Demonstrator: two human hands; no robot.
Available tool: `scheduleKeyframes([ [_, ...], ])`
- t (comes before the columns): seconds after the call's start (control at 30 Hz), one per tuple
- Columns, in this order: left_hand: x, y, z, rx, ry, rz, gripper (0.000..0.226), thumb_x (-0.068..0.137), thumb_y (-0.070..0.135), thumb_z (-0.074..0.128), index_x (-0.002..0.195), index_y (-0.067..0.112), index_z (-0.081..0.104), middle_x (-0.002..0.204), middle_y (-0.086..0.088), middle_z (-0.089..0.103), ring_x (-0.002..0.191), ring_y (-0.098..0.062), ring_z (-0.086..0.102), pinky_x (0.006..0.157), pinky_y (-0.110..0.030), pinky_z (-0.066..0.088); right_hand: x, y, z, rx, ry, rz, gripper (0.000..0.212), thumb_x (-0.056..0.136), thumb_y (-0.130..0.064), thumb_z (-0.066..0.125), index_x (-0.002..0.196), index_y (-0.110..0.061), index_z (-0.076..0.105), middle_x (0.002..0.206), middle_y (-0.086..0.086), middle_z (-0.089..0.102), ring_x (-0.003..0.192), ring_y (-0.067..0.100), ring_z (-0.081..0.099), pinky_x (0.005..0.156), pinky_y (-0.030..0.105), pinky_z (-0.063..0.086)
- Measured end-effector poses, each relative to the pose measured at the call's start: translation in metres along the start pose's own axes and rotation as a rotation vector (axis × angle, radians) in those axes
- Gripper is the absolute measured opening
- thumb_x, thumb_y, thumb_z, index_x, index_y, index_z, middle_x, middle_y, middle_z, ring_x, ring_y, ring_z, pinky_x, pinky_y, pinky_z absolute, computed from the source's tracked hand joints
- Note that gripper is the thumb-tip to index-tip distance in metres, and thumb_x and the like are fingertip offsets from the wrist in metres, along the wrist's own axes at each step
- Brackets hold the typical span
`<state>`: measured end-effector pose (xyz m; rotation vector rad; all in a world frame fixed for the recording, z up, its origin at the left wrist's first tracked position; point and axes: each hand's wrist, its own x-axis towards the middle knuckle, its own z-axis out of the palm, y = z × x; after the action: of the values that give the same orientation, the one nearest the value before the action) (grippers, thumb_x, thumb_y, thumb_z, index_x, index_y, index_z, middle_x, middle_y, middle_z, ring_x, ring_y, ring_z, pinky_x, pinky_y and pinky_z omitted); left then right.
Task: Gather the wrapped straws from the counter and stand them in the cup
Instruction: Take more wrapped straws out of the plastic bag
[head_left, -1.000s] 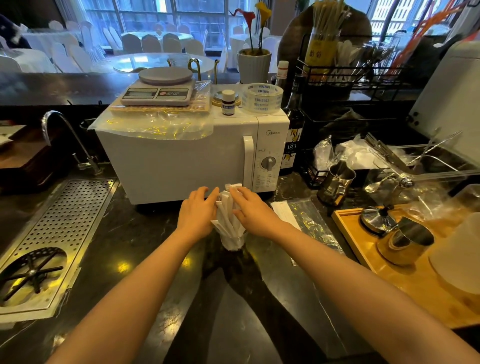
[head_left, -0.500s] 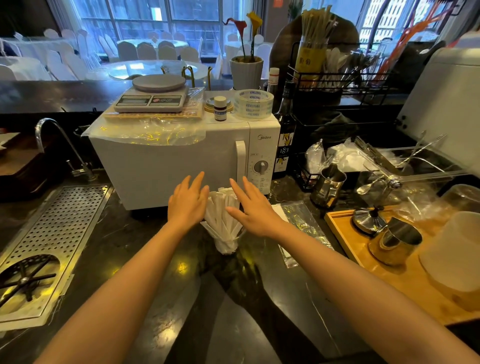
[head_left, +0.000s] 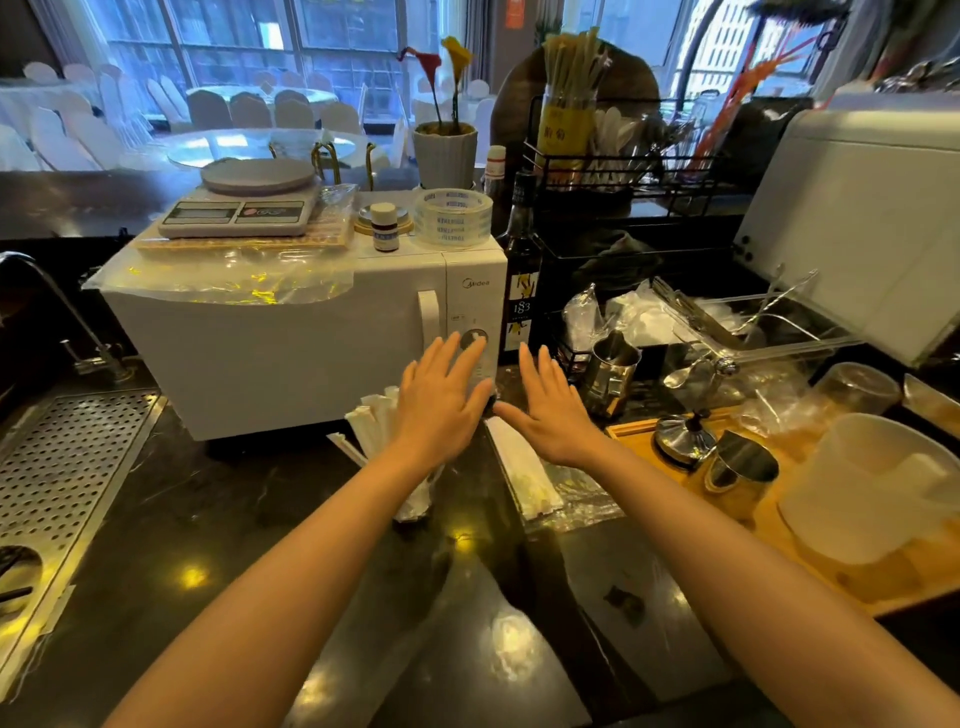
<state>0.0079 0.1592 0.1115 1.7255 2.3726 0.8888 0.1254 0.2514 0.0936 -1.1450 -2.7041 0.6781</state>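
Dark, glossy stone tabletop (head_left: 249, 519) fills the head view, with a white microwave oven (head_left: 291, 338) standing at its back and a perforated steel drain tray (head_left: 67, 467) on the left. White paper-wrapped straws (head_left: 376, 421) stand fanned in a clear cup (head_left: 415, 506) just in front of the microwave; most of the cup is hidden behind the left forearm, so its rim cannot be made out. The left hand (head_left: 441, 405) hovers flat above the straws, its grip spread wide with fingers apart and nothing held. The right hand (head_left: 553, 415) is just beside it, also splayed and empty, above a flat white paper packet (head_left: 524, 478) that lies on a clear plastic bag (head_left: 576, 499). A wooden tray (head_left: 779, 514) with a steel jug (head_left: 737, 467) sits at right.
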Motion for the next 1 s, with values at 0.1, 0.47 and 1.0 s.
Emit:
scheduleKeyframes([
  [0.1, 0.003, 0.012, 0.023, -0.011, -0.04, 0.049, 0.051, 0.094, 0.031, 0.036, 0.142, 0.022, 0.021, 0.156, -0.005, 0.016, 0.144, -0.02, 0.007, 0.116, -0.037, 0.008, -0.006, 0.028, -0.004, 0.008, -0.015, 0.061, 0.076, 0.093, -0.049, 0.033, 0.144, -0.022, -0.017, 0.156, 0.009, -0.021, 0.145, 0.026, -0.016, 0.117, 0.047, -0.001],
  [0.47, -0.007, 0.009, 0.121, 0.113, -0.408, -0.179, 0.06, 0.091, 0.039, 0.04, 0.143, 0.024, 0.015, 0.155, -0.014, 0.014, 0.141, -0.032, 0.014, 0.112, -0.045, 0.024, -0.025, 0.105, 0.034, 0.134, -0.221, 0.207, 0.079, 0.094, -0.044, 0.038, 0.145, -0.017, -0.015, 0.156, 0.015, -0.018, 0.145, 0.029, -0.014, 0.118, 0.04, -0.001],
  [1.0, -0.008, 0.016, 0.157, -0.159, -0.306, -0.612, 0.06, 0.081, 0.023, 0.063, 0.13, 0.009, 0.031, 0.13, -0.022, 0.037, 0.112, -0.041, 0.048, 0.092, -0.044, 0.042, -0.009, 0.128, 0.051, 0.366, -0.022, 0.44, 0.064, 0.081, -0.013, 0.064, 0.136, -0.002, 0.033, 0.138, 0.021, 0.043, 0.125, 0.034, 0.045, 0.103, 0.04, 0.041],
])
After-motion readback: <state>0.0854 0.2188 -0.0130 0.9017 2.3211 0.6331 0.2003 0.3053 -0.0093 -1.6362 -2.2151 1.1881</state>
